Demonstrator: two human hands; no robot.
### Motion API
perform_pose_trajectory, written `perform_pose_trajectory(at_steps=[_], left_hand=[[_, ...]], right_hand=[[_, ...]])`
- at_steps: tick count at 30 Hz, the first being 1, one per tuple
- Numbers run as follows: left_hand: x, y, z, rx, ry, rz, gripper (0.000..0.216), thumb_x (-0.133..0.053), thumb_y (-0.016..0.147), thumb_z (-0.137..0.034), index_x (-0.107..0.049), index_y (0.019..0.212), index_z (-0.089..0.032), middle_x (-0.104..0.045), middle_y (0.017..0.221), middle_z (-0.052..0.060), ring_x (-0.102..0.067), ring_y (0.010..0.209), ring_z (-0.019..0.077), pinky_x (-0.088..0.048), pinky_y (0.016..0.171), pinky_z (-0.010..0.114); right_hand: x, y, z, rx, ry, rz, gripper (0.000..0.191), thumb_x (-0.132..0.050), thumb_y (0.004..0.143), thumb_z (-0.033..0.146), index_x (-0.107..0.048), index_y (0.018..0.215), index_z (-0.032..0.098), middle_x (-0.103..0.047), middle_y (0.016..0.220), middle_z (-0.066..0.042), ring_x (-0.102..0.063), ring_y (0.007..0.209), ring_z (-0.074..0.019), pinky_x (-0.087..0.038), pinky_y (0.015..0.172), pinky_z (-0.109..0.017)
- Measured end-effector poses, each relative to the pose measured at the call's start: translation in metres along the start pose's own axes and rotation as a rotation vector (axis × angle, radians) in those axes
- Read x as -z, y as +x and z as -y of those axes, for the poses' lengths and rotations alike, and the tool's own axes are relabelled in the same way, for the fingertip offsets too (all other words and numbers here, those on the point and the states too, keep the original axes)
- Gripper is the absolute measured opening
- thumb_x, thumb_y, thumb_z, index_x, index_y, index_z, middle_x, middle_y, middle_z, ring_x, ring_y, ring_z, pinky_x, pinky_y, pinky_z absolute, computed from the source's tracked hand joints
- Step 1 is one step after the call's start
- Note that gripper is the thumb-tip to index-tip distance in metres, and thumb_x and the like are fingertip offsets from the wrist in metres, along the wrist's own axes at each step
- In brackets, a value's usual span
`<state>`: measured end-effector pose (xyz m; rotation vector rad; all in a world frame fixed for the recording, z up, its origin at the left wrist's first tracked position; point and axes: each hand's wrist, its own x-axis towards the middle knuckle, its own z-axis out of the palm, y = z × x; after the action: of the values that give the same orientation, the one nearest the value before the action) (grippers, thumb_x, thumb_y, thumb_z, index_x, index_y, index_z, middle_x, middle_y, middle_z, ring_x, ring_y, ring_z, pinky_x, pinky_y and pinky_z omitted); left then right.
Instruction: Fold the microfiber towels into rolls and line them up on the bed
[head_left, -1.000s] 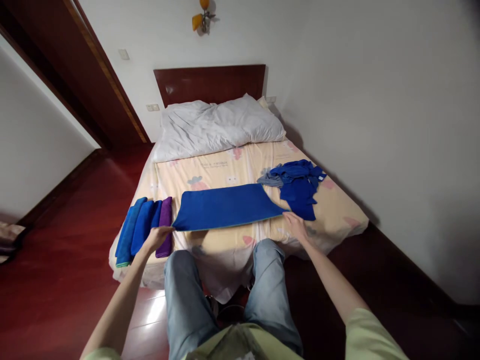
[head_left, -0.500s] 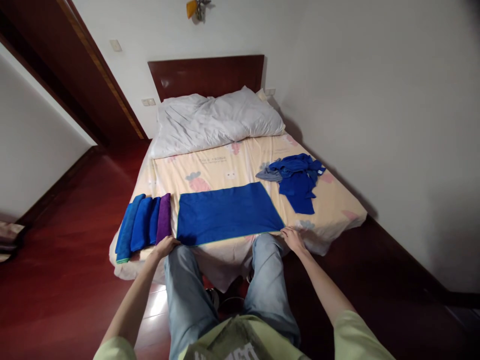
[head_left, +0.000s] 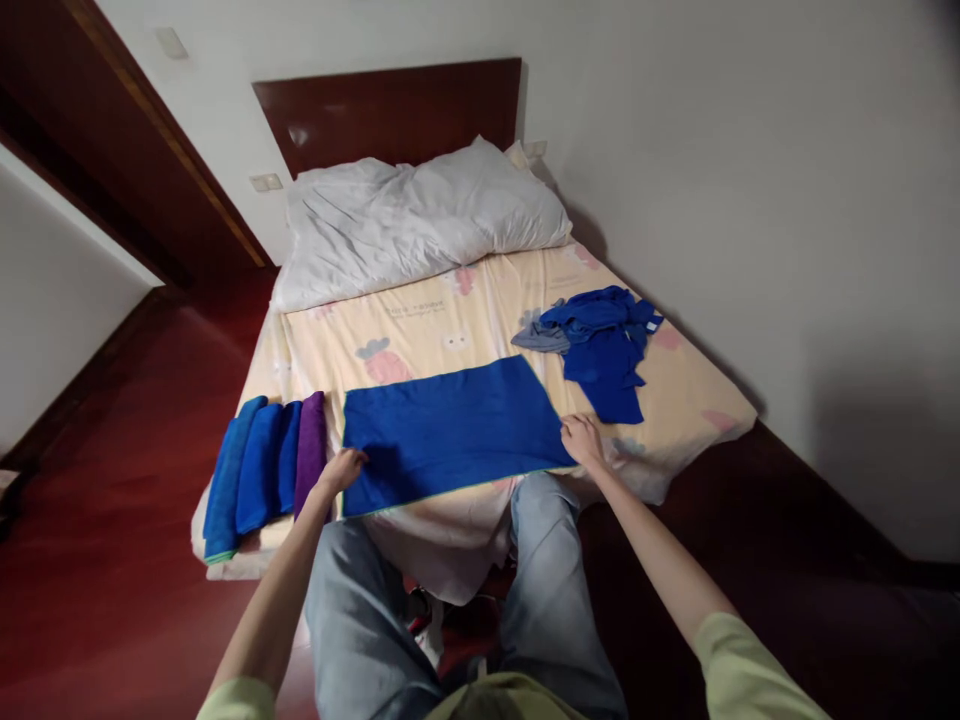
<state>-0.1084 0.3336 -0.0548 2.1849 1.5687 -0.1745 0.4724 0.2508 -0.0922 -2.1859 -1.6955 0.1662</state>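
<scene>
A blue towel (head_left: 450, 430) with thin green edging lies spread flat near the bed's front edge. My left hand (head_left: 345, 468) is over its left edge, with the fingers bunched and a shadow cast on the cloth beside them. At the right edge, a little above the near corner, my right hand (head_left: 581, 438) has its fingers curled downward against the towel. Whether cloth is pinched in either hand is hidden. Left of the towel stand rolled towels: a purple one (head_left: 310, 445) nearest my left hand, then several blue ones (head_left: 259, 470).
A heap of crumpled blue cloths (head_left: 604, 350) with a grey piece lies to the right on the patterned bed sheet (head_left: 420, 325). White bedding (head_left: 420, 225) is piled against the dark wooden headboard (head_left: 390, 115). My knees are against the bed's front edge.
Both hands have moved from the towel's near corners up along its side edges, away from me. The towel stays flat. The camera view has shifted and tilted downward.
</scene>
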Motion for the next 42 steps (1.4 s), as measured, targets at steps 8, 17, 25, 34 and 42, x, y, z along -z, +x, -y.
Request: perform_pose_trajectory(at_steps=[8,17,25,34,42], left_hand=[[-0.054,0.067,-0.039,0.257,-0.084,-0.567,0.061,-0.038,0.1,-0.034,-0.04,0.158,-0.013,-0.029,0.166,0.019,-0.017,0.156,0.0384,-0.02,0.125,0.061],[-0.071,0.069,-0.049,0.251,-0.082,-0.674,0.063,-0.04,0.101,-0.035,-0.034,0.161,-0.019,-0.021,0.17,0.012,-0.016,0.157,0.0349,-0.016,0.127,0.058],[-0.067,0.071,-0.057,0.283,-0.121,-0.682,0.061,-0.04,0.101,-0.037,-0.039,0.159,-0.018,-0.022,0.17,0.012,-0.017,0.157,0.0334,-0.015,0.127,0.055],[-0.069,0.072,-0.056,0.273,-0.117,-0.687,0.062,-0.041,0.1,-0.038,-0.039,0.159,-0.019,-0.023,0.17,0.011,-0.018,0.157,0.0338,-0.015,0.127,0.057],[-0.069,0.072,-0.053,0.259,-0.094,-0.671,0.062,-0.038,0.101,-0.039,-0.038,0.159,-0.018,-0.023,0.17,0.012,-0.017,0.157,0.0343,-0.016,0.126,0.058]], right_hand=[[-0.048,0.126,0.035,-0.265,0.164,0.097,0.045,-0.052,0.095,0.024,-0.06,0.138,0.014,-0.065,0.136,-0.017,-0.056,0.13,-0.0308,-0.041,0.115,-0.044],[-0.086,0.245,0.031,-0.078,0.162,0.026,0.03,-0.06,0.091,0.021,-0.071,0.117,0.015,-0.075,0.111,-0.012,-0.068,0.11,-0.0238,-0.05,0.103,-0.036],[-0.07,0.26,0.024,-0.151,0.072,0.187,0.01,-0.069,0.088,0.027,-0.072,0.094,0.02,-0.078,0.099,-0.008,-0.072,0.092,-0.0218,-0.052,0.084,-0.031],[-0.08,0.261,0.024,-0.25,-0.01,-0.019,0.017,-0.051,0.095,0.025,-0.066,0.098,0.019,-0.072,0.102,-0.015,-0.065,0.102,-0.0278,-0.05,0.093,-0.038],[-0.092,0.156,0.091,0.121,-0.103,-0.107,0.051,-0.028,0.106,0.038,-0.051,0.147,0.017,-0.043,0.158,-0.017,-0.035,0.147,-0.031,-0.029,0.119,-0.055]])
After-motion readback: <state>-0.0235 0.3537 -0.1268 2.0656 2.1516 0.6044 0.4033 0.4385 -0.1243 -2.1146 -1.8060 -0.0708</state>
